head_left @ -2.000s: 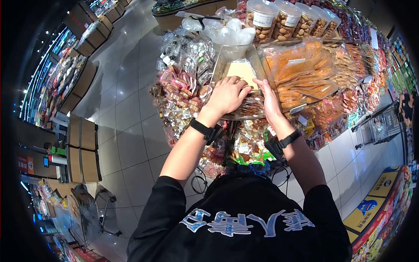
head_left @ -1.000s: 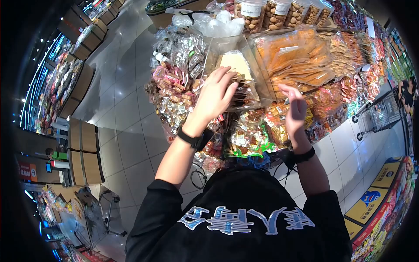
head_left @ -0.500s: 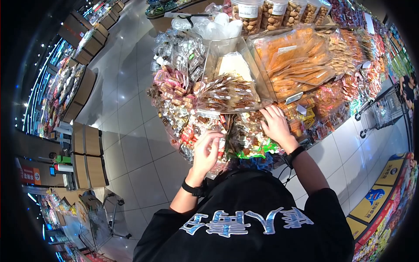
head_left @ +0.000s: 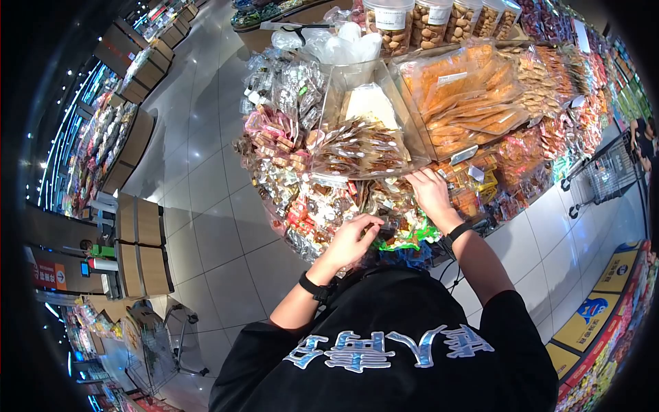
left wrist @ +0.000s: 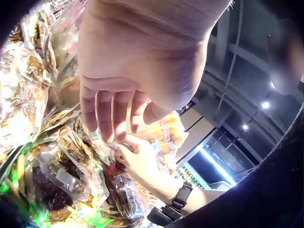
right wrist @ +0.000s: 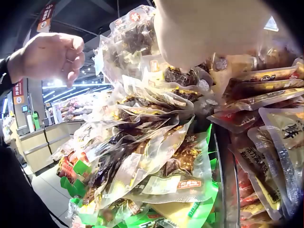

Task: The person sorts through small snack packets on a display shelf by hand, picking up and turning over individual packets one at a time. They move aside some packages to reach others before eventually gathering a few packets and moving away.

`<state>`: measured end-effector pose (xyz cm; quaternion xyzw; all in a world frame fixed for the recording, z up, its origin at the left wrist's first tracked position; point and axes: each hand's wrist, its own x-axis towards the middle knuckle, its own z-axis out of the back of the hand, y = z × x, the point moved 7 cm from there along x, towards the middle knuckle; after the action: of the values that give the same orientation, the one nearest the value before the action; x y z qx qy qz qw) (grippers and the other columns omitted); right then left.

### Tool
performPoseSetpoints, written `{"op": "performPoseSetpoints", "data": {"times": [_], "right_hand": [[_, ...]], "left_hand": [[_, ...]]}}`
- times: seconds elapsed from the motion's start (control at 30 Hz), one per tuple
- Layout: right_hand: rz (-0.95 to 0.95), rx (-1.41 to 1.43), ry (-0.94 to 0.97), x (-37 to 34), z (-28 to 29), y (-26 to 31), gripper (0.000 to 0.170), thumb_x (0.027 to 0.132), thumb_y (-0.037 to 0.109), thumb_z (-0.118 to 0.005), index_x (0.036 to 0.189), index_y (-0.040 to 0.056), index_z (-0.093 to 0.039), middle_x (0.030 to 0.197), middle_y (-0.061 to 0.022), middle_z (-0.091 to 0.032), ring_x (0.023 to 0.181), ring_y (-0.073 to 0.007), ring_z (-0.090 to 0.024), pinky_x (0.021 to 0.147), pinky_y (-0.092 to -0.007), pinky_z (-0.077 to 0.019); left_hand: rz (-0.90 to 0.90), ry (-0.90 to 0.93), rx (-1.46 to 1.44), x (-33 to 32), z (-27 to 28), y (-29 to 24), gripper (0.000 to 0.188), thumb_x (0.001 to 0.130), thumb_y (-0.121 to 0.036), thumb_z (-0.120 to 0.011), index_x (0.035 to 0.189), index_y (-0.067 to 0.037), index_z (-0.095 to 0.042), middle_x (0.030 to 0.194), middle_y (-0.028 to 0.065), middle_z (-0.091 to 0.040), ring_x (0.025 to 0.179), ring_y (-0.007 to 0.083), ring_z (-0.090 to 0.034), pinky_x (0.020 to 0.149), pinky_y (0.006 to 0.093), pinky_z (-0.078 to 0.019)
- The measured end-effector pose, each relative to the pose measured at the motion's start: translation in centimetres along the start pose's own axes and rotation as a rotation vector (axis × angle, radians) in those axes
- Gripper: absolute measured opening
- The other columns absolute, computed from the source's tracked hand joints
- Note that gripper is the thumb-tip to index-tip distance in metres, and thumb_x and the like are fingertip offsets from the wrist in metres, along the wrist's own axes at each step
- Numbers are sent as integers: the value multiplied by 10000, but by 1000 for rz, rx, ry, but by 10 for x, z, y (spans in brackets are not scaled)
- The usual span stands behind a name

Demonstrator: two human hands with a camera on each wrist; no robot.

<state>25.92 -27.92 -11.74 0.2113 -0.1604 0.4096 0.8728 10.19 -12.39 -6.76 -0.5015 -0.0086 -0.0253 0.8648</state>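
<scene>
- Several small packets [head_left: 391,196] lie heaped, in the head view, just outside the front edge of a clear bin [head_left: 414,137]. They overlap loosely, so a careless tug on one could drag its neighbours down to the floor [head_left: 206,240].
- The right hand [head_left: 434,196] touches the heap near the bin's front right corner; I cannot tell whether its fingers grip a packet. A hard push toward that corner could jolt the bin.
- Thin packs [head_left: 357,147] fan out inside the bin, close to its front edge; a jolt could tip some over it.
- The left hand [head_left: 355,242] hangs near the green trim [head_left: 415,239], fingers loosely bent around nothing visible. Sweeping low, it could catch the trim and pull goods loose.
- From the left wrist, the left fingers [left wrist: 107,111] droop, relaxed. Past them, the right wrist's strap [left wrist: 181,194] sits near the packets and could snag on a stiff plastic corner.
- From the right wrist, the packets lean in slick layers beside a dark slot [right wrist: 228,175]: pulling a low one could start a slide, and a sideways shove could lose one in the slot. The right hand is blurred, its fingers hidden; the left, well apart from the packets, is poorly placed to steady them.
</scene>
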Motion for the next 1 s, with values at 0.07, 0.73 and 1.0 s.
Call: {"op": "performPoseSetpoints", "data": {"times": [0.07,0.73,1.0], "right_hand": [[40,14,-39,-3,8,4,340,816,69,-641,1143,108,-724,1174,-62,-711,1125,-262,-638,944,-400,-533],[267,106,-204,-56,123,84,300,806,51,-660,1076,109,-777,1159,-48,-735,1091,-252,-688,827,-361,-548],[256,273,-197,-54,145,109,229,772,116,-721,992,59,-745,1183,-103,-713,1115,-287,-669,910,-419,-511]], "left_hand": [[9,48,-10,6,-6,1,197,980,-120,-588,1108,5,-669,1075,192,-697,1024,364,-677,894,405,-524],[469,658,-1252,14,-65,35,922,991,-744,-248,1383,46,-517,1261,209,-663,1173,307,-655,1047,439,-498],[273,355,-1174,28,-40,-7,338,1061,-176,-533,1329,28,-558,1237,108,-670,1102,160,-647,966,333,-530]]}}
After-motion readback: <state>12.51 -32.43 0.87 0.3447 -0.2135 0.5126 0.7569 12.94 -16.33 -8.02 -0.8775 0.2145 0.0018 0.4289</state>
